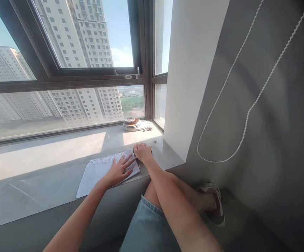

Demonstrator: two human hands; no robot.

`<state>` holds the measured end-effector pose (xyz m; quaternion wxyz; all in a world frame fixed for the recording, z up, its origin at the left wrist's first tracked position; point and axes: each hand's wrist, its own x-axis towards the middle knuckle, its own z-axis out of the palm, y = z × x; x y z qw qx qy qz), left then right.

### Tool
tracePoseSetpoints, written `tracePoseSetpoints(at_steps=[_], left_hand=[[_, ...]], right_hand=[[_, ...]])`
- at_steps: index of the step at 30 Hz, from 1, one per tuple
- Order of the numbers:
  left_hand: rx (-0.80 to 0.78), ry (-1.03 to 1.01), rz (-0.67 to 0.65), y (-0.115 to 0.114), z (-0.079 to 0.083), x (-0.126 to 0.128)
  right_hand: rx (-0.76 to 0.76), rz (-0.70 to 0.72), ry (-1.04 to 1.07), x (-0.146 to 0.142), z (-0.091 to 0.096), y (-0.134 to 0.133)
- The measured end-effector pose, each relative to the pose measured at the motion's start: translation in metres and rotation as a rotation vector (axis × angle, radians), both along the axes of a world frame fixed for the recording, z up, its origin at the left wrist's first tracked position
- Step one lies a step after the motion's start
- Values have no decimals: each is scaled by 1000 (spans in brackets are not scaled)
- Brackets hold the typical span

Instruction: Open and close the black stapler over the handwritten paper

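Observation:
A printed sheet of paper [99, 169] lies flat on the window sill [49, 164], near its front edge. My left hand [120, 170] rests on the sheet's right part with fingers spread flat. My right hand [142, 152] is at the paper's top right corner, fingers curled closed over a small dark object that I cannot make out.
A stack of plates [132, 124] sits by the window at the sill's back right, with small dark bits beside it. A white wall pillar [191, 77] borders the sill on the right. A bead cord [246, 105] hangs on the grey wall. My knee and sandalled foot [215, 201] are below.

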<state>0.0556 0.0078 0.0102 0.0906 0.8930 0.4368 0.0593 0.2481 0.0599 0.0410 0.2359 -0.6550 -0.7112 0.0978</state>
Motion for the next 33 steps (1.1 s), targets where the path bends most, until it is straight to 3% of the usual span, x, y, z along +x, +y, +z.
tracePoseSetpoints(at_steps=[5,10,15,22,27,33], left_hand=[[3,-20,-6,-2,-3,1],[-7,40,0,-2,0,-6],[1,93,-18,12,8,-7],[81,25,-81,15,1,-8],[6,77,-153,20,9,-7],[51,97,-176,30,9,-9]], right_hand=[[-129,-145,66,8,0,2],[-143,-145,104,13,2,1],[-150,-139,72,11,2,1],[-140,-135,58,10,3,-1],[-138,-111,81,12,2,0],[-105,-131,76,10,-1,5]])
